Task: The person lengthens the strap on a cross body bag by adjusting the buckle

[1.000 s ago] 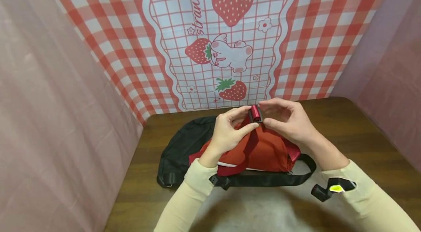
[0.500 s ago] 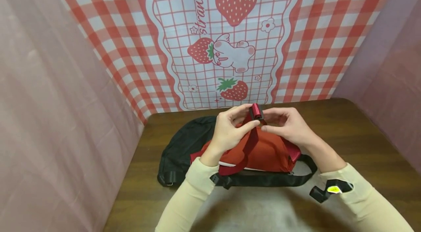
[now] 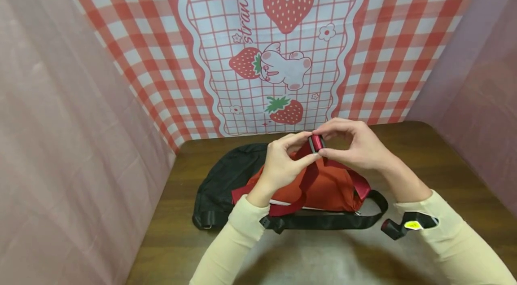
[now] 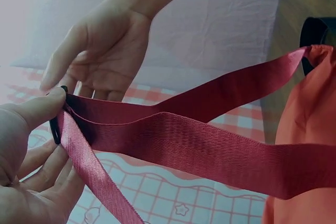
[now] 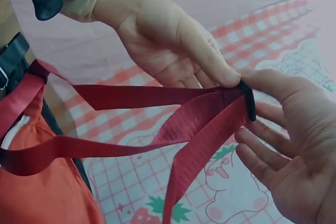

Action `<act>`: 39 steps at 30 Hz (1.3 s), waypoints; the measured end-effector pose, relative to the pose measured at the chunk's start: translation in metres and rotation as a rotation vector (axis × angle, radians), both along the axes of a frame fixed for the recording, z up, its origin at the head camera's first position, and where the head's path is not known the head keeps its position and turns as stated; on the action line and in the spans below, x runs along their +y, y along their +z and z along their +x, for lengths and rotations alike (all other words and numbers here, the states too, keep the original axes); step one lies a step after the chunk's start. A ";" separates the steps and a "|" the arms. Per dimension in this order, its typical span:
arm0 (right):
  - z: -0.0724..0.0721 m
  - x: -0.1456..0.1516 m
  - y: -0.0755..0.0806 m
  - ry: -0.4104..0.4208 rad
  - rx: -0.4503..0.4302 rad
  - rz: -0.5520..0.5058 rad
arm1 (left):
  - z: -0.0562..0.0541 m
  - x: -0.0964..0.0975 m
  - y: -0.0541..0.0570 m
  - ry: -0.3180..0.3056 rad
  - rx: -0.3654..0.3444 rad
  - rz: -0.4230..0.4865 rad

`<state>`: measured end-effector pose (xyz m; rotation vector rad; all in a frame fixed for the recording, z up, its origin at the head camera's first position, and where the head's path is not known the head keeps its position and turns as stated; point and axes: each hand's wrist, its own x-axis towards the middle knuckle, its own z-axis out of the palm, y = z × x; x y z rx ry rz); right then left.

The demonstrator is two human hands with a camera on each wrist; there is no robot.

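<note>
A black slide buckle [image 3: 311, 143] with a band of red webbing looped over it is held up above a red bag [image 3: 329, 186]. My left hand [image 3: 280, 164] pinches one side of the buckle between thumb and fingers. From the other side, my right hand [image 3: 361, 148] pinches its edge, index finger at the top and thumb at the bottom. Red straps [image 4: 199, 148] run from the buckle back to the bag in the left wrist view. A loose strap end [image 5: 184, 174] hangs from the buckle in the right wrist view.
A black bag [image 3: 226, 181] lies under and left of the red one on the wooden table [image 3: 165, 217]. Its black strap [image 3: 323, 222] curves along the front and right. A strawberry-print checked cloth [image 3: 282, 51] hangs behind, with pink curtains [image 3: 81, 141] at the sides.
The right hand dipped away from the buckle, then rose again and now meets its edge with index finger and thumb. The left hand keeps its pinch; the buckle has tilted slightly.
</note>
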<state>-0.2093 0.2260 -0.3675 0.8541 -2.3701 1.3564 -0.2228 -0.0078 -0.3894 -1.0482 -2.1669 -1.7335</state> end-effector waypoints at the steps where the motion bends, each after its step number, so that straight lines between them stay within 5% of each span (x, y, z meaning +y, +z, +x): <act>1: 0.000 -0.001 0.001 -0.011 0.004 0.023 | 0.000 0.000 0.000 0.008 0.010 -0.011; 8: 0.000 -0.006 0.009 0.006 -0.070 0.064 | 0.001 -0.003 -0.001 0.030 0.010 -0.039; 15: 0.005 -0.008 0.016 0.007 -0.235 -0.098 | -0.005 0.000 -0.004 0.022 -0.079 -0.016; 19: 0.004 -0.007 0.017 0.002 -0.250 -0.183 | -0.004 0.001 -0.006 -0.007 -0.123 -0.009; 28: 0.002 -0.012 0.010 -0.010 -0.248 -0.125 | -0.003 0.003 -0.006 -0.024 -0.127 0.001; 36: -0.001 -0.009 0.005 0.036 -0.209 -0.371 | -0.004 0.004 -0.013 -0.056 -0.156 0.024; 39: -0.002 -0.009 0.001 0.045 -0.229 -0.353 | -0.003 0.004 -0.012 -0.065 -0.141 0.008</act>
